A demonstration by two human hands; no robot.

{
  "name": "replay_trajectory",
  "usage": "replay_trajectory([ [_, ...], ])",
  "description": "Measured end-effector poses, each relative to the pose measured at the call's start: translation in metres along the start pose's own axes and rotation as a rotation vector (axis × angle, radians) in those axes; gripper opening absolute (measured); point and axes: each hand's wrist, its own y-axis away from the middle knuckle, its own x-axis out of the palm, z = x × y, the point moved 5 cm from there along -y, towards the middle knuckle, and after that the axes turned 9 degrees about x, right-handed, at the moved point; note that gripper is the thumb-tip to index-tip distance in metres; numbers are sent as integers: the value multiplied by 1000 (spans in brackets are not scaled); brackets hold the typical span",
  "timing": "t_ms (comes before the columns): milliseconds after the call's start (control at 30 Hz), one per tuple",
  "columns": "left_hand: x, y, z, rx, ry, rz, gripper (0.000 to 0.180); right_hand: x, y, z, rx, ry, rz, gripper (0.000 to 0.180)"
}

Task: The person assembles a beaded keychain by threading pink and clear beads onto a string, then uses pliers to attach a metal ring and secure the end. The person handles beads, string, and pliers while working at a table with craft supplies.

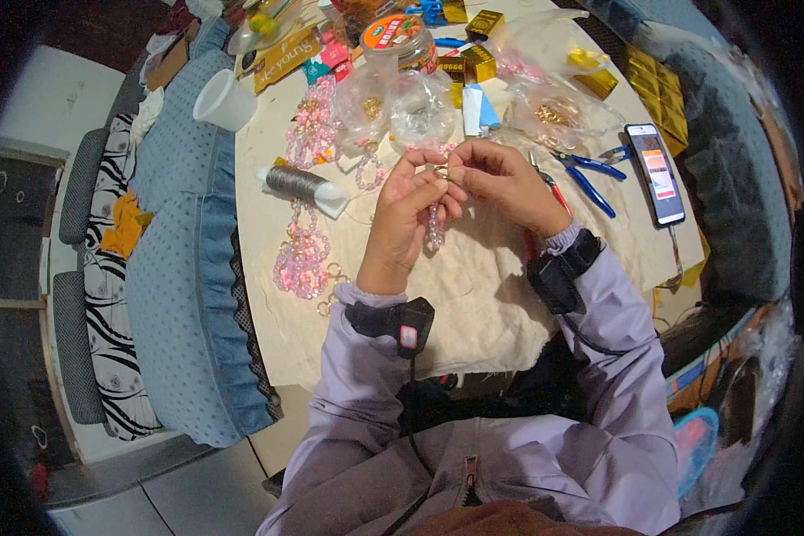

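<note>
Both hands [400, 213] in a close pinch on a gold ring [442, 172], open cloth [473, 308] toward its near edge.

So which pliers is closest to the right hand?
The red-handled pair, just beside the right hand; the blue-handled pair lies farther to the right, with a gap between it and the hand.

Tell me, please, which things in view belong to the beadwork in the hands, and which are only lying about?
Likely part of the work:
gold-coloured piece, in left hand and right hand
bead strand below it
pink beaded strands
grey spool
blue-handled pliers

Probably just lying about:
phone
white tub
orange cloth
</note>
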Motion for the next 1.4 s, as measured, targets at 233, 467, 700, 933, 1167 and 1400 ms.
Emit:
replay_trajectory([
  [233, 1, 0, 0, 37, -194, -40, 33, -2, -3, 2, -64, 331, -79, 16],
  [467, 0, 6, -4, 99, -472, -101, 34, 11, 10, 20, -461, 797, -157, 14],
  [700, -2, -1, -1, 17, -82, -47, 38, 2, -3, -4, -73, 100, -39, 14],
  [933, 0, 1, 2, -27, -47, -15, 40, 0, -3, -5, 28, 53, 40, 16],
  [1167, -5, 2, 3, 24, -311, -31, 36, 9, 4, 17, -397, 804, -122, 19],
  [1400, -6, -1, 4, 15, -196, -44, 41, 7, 6, 17, -338, 703, -148, 15],
])
